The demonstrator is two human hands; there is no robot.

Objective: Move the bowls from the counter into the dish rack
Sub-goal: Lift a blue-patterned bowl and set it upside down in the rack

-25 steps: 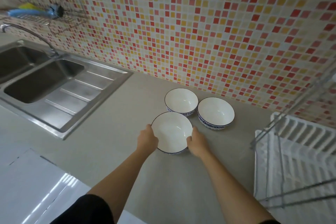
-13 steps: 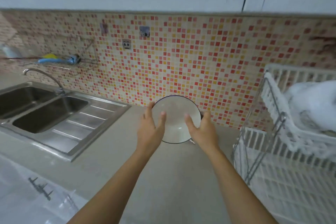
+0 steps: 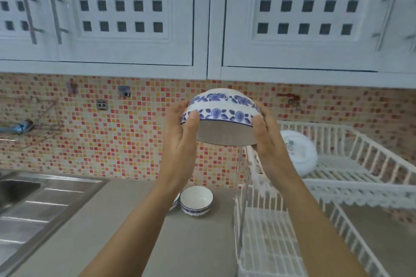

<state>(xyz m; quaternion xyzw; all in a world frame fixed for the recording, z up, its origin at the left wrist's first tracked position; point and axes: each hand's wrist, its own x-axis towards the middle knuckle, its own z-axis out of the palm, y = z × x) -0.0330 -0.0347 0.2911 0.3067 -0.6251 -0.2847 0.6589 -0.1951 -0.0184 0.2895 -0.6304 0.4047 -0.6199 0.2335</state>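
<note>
both hands, left hand [image 3: 180, 135] and right hand [image 3: 267, 139], clasp a white ceramic bowl with blue flower bands [image 3: 221, 119] between them, tipped rim-down at chest height beside the white plastic dish rack [image 3: 351, 164]; another white bowl [image 3: 196, 200] sits on the grey counter [image 3: 191, 243] below.

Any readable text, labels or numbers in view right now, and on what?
None can be read.
Held bowl: blue flower bands only, no words.
White dish in the rack: a small grey mark, too blurred to read.
Wall sockets: no legible markings.
</note>
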